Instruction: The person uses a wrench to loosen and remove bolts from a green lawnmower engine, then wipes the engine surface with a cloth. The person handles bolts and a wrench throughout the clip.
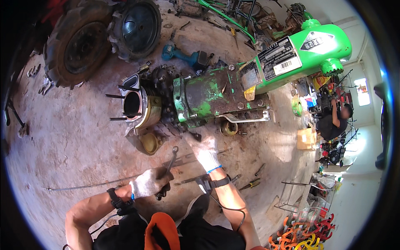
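My left hand (146, 183), in a white knit glove with dark, soiled fingers, is closed around a wrench (171, 161). The ring end of the wrench points up and away from me. A dark metal part shows just below the same fist; its kind is unclear. My right hand (204, 151), gloved the same way, reaches to the near lower side of a partly stripped engine (166, 100). Its fingertips are in shadow against the dark metal, so their grip is hidden. Left of it are the engine's open cylinder (132, 103) with protruding studs and a round cover opening (149, 143).
A green housing (200, 98) and bright green tank-like part (300, 54) extend right. A cordless drill (183, 55) and treaded wheels (135, 29) lie beyond. A long rod (100, 182) and pliers (250, 183) rest on the floor. Another person (335, 121) is at far right.
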A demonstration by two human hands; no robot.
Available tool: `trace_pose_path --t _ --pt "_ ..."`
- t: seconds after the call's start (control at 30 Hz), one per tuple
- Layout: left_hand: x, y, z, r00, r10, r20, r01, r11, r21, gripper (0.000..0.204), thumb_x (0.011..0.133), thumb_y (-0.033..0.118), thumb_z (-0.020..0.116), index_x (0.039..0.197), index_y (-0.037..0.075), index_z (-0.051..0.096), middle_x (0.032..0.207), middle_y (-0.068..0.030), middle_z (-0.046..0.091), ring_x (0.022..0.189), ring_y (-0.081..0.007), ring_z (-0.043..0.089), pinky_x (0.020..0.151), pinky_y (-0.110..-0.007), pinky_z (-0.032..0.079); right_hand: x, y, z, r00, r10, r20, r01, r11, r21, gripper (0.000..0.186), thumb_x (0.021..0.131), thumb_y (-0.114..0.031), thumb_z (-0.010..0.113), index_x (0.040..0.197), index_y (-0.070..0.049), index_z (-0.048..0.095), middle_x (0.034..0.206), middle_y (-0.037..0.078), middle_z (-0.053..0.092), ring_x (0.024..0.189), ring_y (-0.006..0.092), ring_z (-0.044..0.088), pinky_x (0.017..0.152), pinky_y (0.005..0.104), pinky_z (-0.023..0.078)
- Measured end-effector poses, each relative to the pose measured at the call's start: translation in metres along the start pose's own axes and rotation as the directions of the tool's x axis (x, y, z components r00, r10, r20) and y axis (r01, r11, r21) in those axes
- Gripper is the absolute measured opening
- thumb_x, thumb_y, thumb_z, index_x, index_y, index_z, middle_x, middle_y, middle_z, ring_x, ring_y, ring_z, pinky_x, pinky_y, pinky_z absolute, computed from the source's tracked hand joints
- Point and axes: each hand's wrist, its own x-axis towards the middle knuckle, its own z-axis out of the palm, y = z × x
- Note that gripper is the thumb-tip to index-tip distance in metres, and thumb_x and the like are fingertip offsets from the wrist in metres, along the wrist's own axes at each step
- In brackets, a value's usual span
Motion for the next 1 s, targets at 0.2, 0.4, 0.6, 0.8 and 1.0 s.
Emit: trace_pose_path --t 0.2,0.4,0.6,0.8,1.0 --pt "0.001 -0.005 -0.001 1.000 -0.017 -0.009 0.017 1.000 -0.004 0.034 0.118 0.030 0.061 0.126 -0.003 0.068 0.091 -0.0096 0.074 0.075 -0.0168 0.074 0.065 -0.034 0.060 -0.005 0.038 -0.007 0.998 -0.027 -0.065 0.050 0.923 0.381 0.017 0.098 0.001 0.081 0.114 -0.003 0.077 0.107 0.002 0.075 0.101 0.0101 0.068 0.091 0.0299 0.059" --pt "-0.002 0.001 -0.003 1.000 0.016 -0.021 -0.016 1.000 0.002 0.036 0.118 0.028 0.060 0.128 -0.006 0.068 0.092 -0.0095 0.075 0.077 -0.0166 0.073 0.069 -0.035 0.060 -0.024 0.118 -0.050 0.979 0.200 0.041 -0.203 0.929 0.308 0.028 0.106 -0.006 0.064 0.129 -0.002 0.078 0.125 0.015 0.081 0.111 0.0260 0.077 0.100 0.0383 0.060" --pt "-0.004 0.008 -0.003 1.000 0.018 -0.013 -0.018 1.000 -0.007 0.036 0.118 0.027 0.059 0.129 -0.007 0.067 0.091 -0.0099 0.075 0.074 -0.0176 0.073 0.066 -0.035 0.060 -0.044 0.161 -0.077 0.826 0.442 0.349 -0.214 0.819 -0.532 0.035 0.095 -0.026 0.075 0.124 -0.007 0.081 0.112 0.019 0.083 0.108 0.0354 0.079 0.097 0.0461 0.061" --pt "-0.007 0.022 0.001 0.999 0.045 -0.004 -0.045 0.999 0.021 0.035 0.118 0.025 0.055 0.127 -0.007 0.066 0.090 -0.0100 0.074 0.074 -0.0173 0.073 0.066 -0.035 0.060 -0.049 0.167 -0.068 0.736 0.576 0.356 -0.206 0.690 -0.693 0.038 0.091 -0.033 0.080 0.121 -0.010 0.083 0.118 0.021 0.082 0.115 0.0391 0.078 0.099 0.0475 0.061" --pt "-0.023 0.031 0.006 0.994 0.092 -0.058 -0.089 0.995 0.051 0.034 0.119 0.025 0.053 0.126 -0.006 0.066 0.089 -0.0095 0.073 0.073 -0.0162 0.073 0.065 -0.033 0.060 -0.039 0.121 -0.078 0.842 0.446 0.304 -0.123 0.708 -0.696 0.046 0.100 -0.051 0.075 0.126 -0.014 0.083 0.125 0.018 0.080 0.120 0.0415 0.075 0.103 0.0489 0.060"
